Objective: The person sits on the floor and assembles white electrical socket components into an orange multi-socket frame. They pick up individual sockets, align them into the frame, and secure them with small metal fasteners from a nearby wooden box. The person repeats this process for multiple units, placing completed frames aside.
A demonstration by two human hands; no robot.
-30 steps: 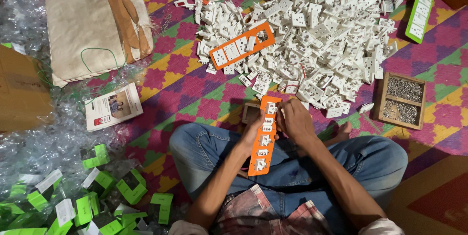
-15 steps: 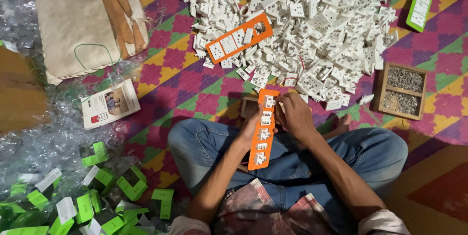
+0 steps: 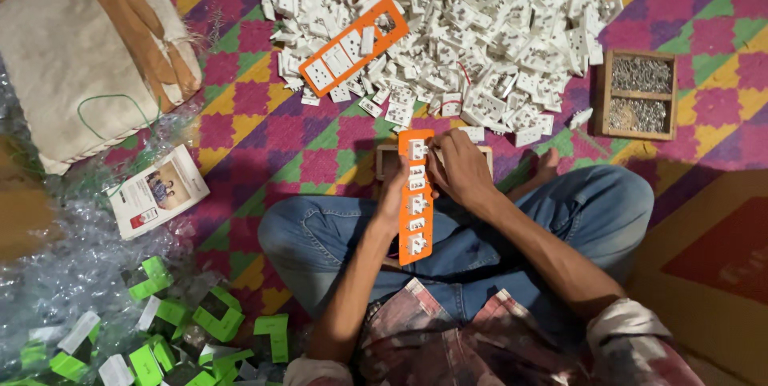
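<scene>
I sit cross-legged in blue jeans on a patterned mat. My left hand [image 3: 392, 198] holds a long orange panel [image 3: 416, 230] upright over my lap, gripping its left edge. White sockets are fitted along the panel. My right hand [image 3: 460, 166] rests at the panel's upper right, fingers on the top white socket [image 3: 417, 149]. A small wooden box [image 3: 386, 162] lies just behind the panel, partly hidden by my hands.
A large heap of white sockets [image 3: 488, 42] covers the mat ahead, with a second orange panel [image 3: 354, 44] lying on it. A wooden tray of screws [image 3: 638, 95] sits right. A cloth sack [image 3: 80, 50], a booklet [image 3: 158, 191], clear plastic wrap and green-white cartons [image 3: 200, 326] lie left.
The view has shifted slightly, so the heap and the spare panel sit higher in the frame. My hands stay on the orange panel, with the right hand still working at its top socket.
</scene>
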